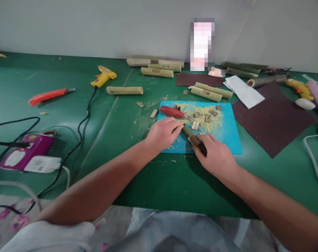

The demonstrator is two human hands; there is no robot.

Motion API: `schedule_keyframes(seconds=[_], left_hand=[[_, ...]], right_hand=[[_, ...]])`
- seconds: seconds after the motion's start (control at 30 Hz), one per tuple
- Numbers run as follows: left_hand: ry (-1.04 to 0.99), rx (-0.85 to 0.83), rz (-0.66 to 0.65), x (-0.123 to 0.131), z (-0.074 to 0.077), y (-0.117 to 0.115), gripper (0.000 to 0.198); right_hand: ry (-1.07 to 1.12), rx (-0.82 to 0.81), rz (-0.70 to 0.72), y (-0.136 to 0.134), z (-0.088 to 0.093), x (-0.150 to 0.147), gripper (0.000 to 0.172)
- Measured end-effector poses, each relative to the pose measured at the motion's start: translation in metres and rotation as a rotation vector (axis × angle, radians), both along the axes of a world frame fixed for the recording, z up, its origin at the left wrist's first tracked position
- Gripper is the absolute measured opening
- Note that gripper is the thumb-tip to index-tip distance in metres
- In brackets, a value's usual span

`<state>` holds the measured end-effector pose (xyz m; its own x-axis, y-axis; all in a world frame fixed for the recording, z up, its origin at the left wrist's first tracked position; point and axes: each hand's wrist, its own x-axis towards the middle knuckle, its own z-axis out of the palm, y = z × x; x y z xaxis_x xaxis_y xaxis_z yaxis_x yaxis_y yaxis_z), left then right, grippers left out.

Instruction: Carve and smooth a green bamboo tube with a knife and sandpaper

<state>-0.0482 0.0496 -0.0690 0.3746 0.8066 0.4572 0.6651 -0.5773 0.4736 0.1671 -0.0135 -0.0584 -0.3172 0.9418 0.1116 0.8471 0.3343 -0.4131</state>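
A dark green bamboo tube (187, 131) with a notch cut in its side slants over the near part of a blue mat (234, 136). My right hand (218, 154) is wrapped round its lower end. The fingers of my left hand (162, 133) are closed at its upper end, and their tips are partly hidden. Just beyond my left hand lies a red-handled knife (171, 112) on the mat. Pale shavings (213, 119) and small cut bamboo chips (195, 125) are scattered around it.
Light bamboo tubes (157, 72) lie at the back, others (206, 93) beyond the mat. Brown sandpaper (273, 122) and white paper (244, 91) are at right. A yellow glue gun (103, 77), a red utility knife (48, 97) and a purple power strip (40, 147) with cables occupy the left.
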Motion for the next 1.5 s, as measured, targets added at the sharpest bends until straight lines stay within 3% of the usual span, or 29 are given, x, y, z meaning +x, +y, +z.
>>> schedule_keyframes(seconds=[0.1, 0.2, 0.33, 0.53, 0.7, 0.8, 1.13, 1.5], left_hand=[[-0.258, -0.238, 0.086, -0.0016, 0.0072, 0.0024, 0.023], [-0.480, -0.470, 0.079, -0.0029, 0.0103, 0.0030, 0.027], [-0.574, -0.559, 0.047, -0.0019, 0.0094, 0.0027, 0.028], [-0.461, -0.500, 0.084, 0.0011, 0.0088, -0.0009, 0.023], [-0.168, -0.131, 0.042, -0.0014, 0.0067, 0.0014, 0.022], [-0.101, 0.010, -0.007, -0.0025, 0.0060, 0.0034, 0.019], [-0.178, -0.006, -0.015, 0.0019, 0.0021, 0.0064, 0.016], [-0.102, -0.015, 0.001, -0.0001, 0.0010, 0.0036, 0.019]], right_hand=[[-0.037, 0.048, -0.025, 0.0015, 0.0037, 0.0024, 0.022], [-0.082, 0.093, -0.047, 0.0024, 0.0064, 0.0037, 0.022], [-0.113, 0.105, -0.046, 0.0020, 0.0062, 0.0040, 0.021], [-0.110, 0.100, -0.035, 0.0019, 0.0063, 0.0049, 0.019], [-0.101, 0.118, -0.018, 0.0027, 0.0066, 0.0062, 0.020], [-0.096, 0.121, -0.019, 0.0025, 0.0065, 0.0075, 0.024], [-0.154, 0.110, 0.023, -0.0025, 0.0050, 0.0064, 0.022], [-0.166, 0.056, 0.026, -0.0045, 0.0040, 0.0016, 0.026]])
